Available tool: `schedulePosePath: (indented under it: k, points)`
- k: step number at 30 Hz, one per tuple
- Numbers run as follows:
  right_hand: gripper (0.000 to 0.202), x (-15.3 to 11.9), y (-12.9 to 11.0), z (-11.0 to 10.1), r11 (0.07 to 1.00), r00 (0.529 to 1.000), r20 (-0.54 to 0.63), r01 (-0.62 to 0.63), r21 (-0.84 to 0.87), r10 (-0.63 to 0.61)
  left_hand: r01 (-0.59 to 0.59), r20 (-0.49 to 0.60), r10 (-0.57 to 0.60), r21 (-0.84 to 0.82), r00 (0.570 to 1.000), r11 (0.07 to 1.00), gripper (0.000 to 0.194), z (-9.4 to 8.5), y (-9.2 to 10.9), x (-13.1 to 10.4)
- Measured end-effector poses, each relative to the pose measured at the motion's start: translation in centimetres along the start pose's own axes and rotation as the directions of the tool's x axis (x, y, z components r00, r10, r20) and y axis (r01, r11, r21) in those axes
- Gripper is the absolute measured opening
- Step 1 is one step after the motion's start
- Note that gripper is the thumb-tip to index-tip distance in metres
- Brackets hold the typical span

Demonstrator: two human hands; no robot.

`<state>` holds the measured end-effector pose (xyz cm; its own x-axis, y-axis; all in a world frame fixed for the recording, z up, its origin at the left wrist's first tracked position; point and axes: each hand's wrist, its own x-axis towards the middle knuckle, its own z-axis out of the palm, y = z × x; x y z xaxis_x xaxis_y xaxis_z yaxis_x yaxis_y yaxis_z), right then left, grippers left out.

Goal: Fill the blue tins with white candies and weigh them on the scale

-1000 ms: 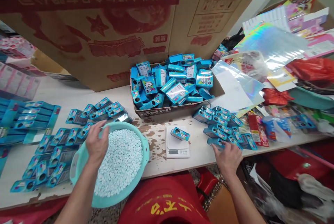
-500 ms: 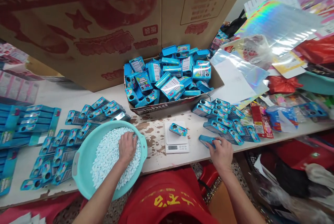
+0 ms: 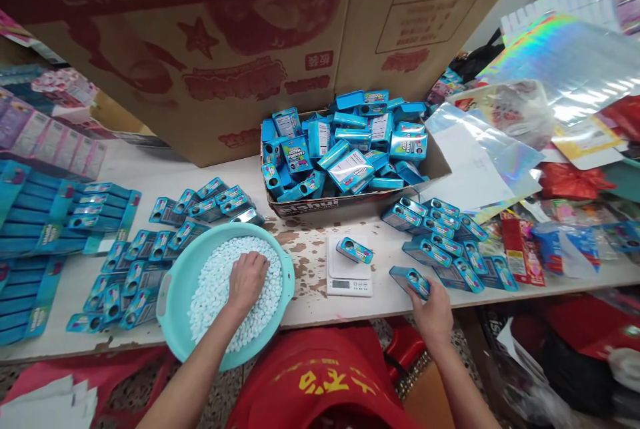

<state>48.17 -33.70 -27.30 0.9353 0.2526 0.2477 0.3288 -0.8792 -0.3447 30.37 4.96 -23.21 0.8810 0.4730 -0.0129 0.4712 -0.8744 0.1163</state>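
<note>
My left hand [image 3: 249, 280] is down in a turquoise basin [image 3: 175, 282], its fingers curled into small white candies [image 3: 217, 282]; the fingertips are hidden among them. On the table at right, my right hand [image 3: 433, 309] grips the near end of a blue candy tin [image 3: 411, 280], whose top with a dark round opening faces up. Between the hands, a white digital scale [image 3: 349, 284] carries another blue tin [image 3: 355, 250], lying slanted on its plate. The digits on its display are too small to read.
An open carton [image 3: 320, 205] heaped with blue tins stands behind the scale, before a tall cardboard box [image 3: 260, 35]. Blue tins [image 3: 445, 235] cluster at right; others [image 3: 143, 269] stand left of the basin. Shiny plastic sheets [image 3: 570, 62] and wrappers cover the right end.
The view has shifted slightly left. My right hand has moved down to the near end of its tin, uncovering the tin's top. My left hand stays in the candies.
</note>
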Motion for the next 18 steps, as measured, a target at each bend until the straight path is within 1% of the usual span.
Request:
schedulePosePath:
  k: [2, 4, 5, 7, 8, 9, 10, 11, 12, 13, 14, 15, 16, 17, 18]
  points:
    - [0.066, -0.1, 0.3, 0.1, 1.000, 1.000, 0.009, -0.017, 0.026, 0.017, -0.014, -0.083, 0.010, -0.052, 0.997, 0.999, 0.022, -1.0, 0.5, 0.4]
    - [0.065, -0.1, 0.3, 0.2, 0.999, 0.999, 0.008, -0.032, 0.040, 0.031, -0.091, -0.159, 0.064, -0.167, 0.985, 0.982, 0.022, -2.0, 1.8, 1.7]
    - [0.066, 0.0, 0.2, 0.3, 0.998, 0.999, 0.004, -0.040, 0.039, 0.040, -0.148, -0.183, 0.107, -0.228, 0.977, 0.962, 0.022, -2.3, 3.0, 2.5]
    - [0.067, 0.2, 0.0, 0.3, 0.998, 0.999, 0.005, -0.051, 0.038, 0.050, -0.280, -0.190, 0.228, -0.322, 0.955, 0.905, 0.023, -2.5, 6.2, 4.6]
    - [0.069, 0.3, 0.0, 0.4, 0.998, 0.998, 0.010, -0.055, 0.043, 0.055, -0.349, -0.170, 0.307, -0.346, 0.936, 0.871, 0.028, -2.4, 8.2, 5.6]
    - [0.070, 0.4, -0.1, 0.3, 0.997, 0.998, 0.016, -0.060, 0.051, 0.059, -0.419, -0.131, 0.399, -0.357, 0.908, 0.835, 0.035, -2.1, 10.3, 6.6]
    - [0.072, 0.4, -0.2, 0.3, 0.996, 0.998, 0.019, -0.067, 0.061, 0.066, -0.483, -0.070, 0.494, -0.361, 0.867, 0.798, 0.041, -1.7, 12.4, 7.4]
    - [0.073, 0.5, -0.2, 0.2, 0.994, 0.997, 0.024, -0.075, 0.075, 0.074, -0.529, 0.008, 0.571, -0.364, 0.821, 0.766, 0.042, -1.3, 14.3, 8.1]
    - [0.075, 0.5, -0.2, 0.0, 0.992, 0.996, 0.028, -0.086, 0.089, 0.084, -0.556, 0.092, 0.625, -0.371, 0.775, 0.744, 0.039, -0.9, 15.9, 8.7]
    - [0.075, 0.5, -0.2, -0.1, 0.990, 0.995, 0.034, -0.098, 0.103, 0.095, -0.561, 0.171, 0.653, -0.383, 0.738, 0.734, 0.035, -0.6, 16.9, 9.1]
    - [0.075, 0.6, -0.1, -0.4, 0.986, 0.993, 0.051, -0.111, 0.120, 0.106, -0.541, 0.222, 0.651, -0.401, 0.726, 0.740, 0.032, -0.5, 17.3, 9.4]
    - [0.074, 0.6, -0.1, -0.6, 0.982, 0.990, 0.067, -0.131, 0.134, 0.122, -0.501, 0.243, 0.628, -0.424, 0.740, 0.755, 0.031, -0.7, 16.9, 9.5]
    - [0.071, 0.7, -0.1, -0.8, 0.977, 0.985, 0.089, -0.158, 0.141, 0.146, -0.445, 0.232, 0.584, -0.453, 0.778, 0.773, 0.033, -1.1, 15.8, 9.3]
    - [0.067, 0.8, -0.3, -1.1, 0.970, 0.978, 0.114, -0.192, 0.147, 0.176, -0.377, 0.189, 0.515, -0.484, 0.836, 0.790, 0.036, -1.8, 14.1, 9.0]
    - [0.063, 0.9, -0.5, -1.3, 0.961, 0.967, 0.135, -0.235, 0.143, 0.216, -0.304, 0.117, 0.416, -0.511, 0.902, 0.804, 0.039, -2.9, 11.7, 8.4]
